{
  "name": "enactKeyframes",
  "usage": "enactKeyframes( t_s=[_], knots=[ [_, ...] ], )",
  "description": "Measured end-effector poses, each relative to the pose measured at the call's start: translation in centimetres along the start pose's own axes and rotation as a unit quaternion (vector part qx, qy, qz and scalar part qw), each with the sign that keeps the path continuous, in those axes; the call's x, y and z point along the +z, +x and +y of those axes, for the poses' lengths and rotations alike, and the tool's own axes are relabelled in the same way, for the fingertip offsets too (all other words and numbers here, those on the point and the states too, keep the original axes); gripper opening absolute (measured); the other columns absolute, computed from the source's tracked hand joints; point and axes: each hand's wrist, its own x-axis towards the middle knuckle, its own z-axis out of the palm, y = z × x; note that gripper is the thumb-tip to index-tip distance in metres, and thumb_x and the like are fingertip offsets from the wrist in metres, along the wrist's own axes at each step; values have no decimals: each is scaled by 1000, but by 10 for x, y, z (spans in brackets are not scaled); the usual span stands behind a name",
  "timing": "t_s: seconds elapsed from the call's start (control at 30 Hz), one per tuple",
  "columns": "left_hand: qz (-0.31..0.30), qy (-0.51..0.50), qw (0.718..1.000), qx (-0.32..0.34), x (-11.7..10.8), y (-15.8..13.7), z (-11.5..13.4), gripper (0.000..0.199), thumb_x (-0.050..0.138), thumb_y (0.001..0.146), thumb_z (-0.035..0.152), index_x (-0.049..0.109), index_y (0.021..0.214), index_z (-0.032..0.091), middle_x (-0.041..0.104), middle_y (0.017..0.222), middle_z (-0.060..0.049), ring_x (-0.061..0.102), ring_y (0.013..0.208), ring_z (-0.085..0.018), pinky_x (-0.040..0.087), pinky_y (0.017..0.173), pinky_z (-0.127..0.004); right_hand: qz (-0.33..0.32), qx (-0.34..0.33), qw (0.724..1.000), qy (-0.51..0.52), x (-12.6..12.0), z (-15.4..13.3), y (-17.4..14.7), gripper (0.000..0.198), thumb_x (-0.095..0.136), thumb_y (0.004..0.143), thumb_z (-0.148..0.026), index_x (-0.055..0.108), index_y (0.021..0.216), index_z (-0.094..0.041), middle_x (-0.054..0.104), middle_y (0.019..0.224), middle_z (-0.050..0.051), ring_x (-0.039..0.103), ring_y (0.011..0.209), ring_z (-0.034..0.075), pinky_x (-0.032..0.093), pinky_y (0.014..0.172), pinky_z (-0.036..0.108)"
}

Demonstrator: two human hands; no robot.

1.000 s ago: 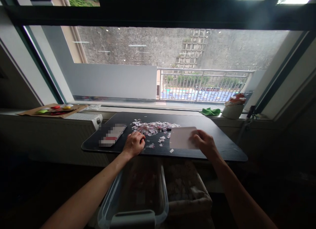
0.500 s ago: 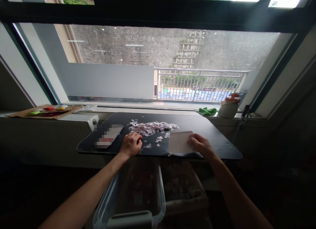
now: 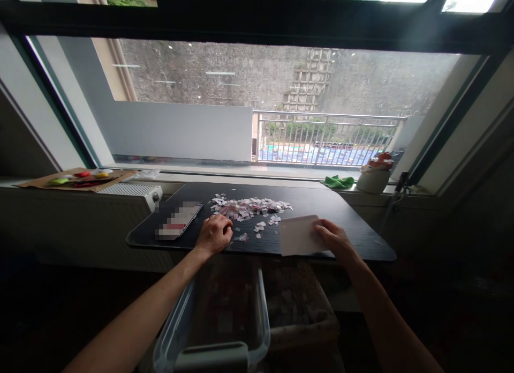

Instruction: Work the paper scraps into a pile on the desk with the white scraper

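Note:
My right hand (image 3: 334, 236) grips a flat white card (image 3: 302, 236) by its right side, thumb on top, above the front part of the dark table (image 3: 321, 201). At the front edge my left hand (image 3: 214, 235) rests with its fingers curled in; whether they hold anything is hidden. Beyond it spreads a heap of small pale paper scraps (image 3: 244, 207). A few loose scraps (image 3: 260, 226) lie between the heap and the card. To the left of my left hand is a flat, partly blurred-out box or phone-like object (image 3: 187, 218).
Below the table edge stand a clear plastic bin (image 3: 265, 319) and, to its right, a darker box (image 3: 309, 330) with scraps inside. A green cloth (image 3: 339, 182) and a white pot (image 3: 373, 181) sit on the sill. Cardboard with tools (image 3: 76, 179) lies on the left by the radiator (image 3: 132, 189).
My right hand has moved slightly right with the white card, tilting it a little. The small scrap by the card's lower left corner no longer shows. My left hand stays put.

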Motion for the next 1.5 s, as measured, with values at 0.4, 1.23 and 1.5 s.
enactKeyframes(
  t_s=[0.4,1.23,1.5],
  knots=[
    [13,-5,999,-34,4,1,-3,21,42,75,18,63,76,20,64,83,-4,55,83,-19,41,81,-35,-51,-83,995,36,86,-16,2,25,54,68,-38,60,79,-17,62,66,1,55,56,13,43,49,24],
    [9,6,999,-41,3,1,-1,20,44,74,18,63,76,20,63,83,-5,55,84,-20,40,80,-35,-112,-19,990,81,98,-14,-2,29,59,66,-39,64,82,-15,65,72,3,59,63,16,47,55,26],
    [15,6,999,-40,4,1,-1,18,45,73,18,63,75,21,63,82,-4,55,84,-20,40,80,-34,-64,-23,995,66,96,-13,-1,28,58,65,-39,64,79,-15,64,69,3,57,61,16,46,54,27]
  ],
)
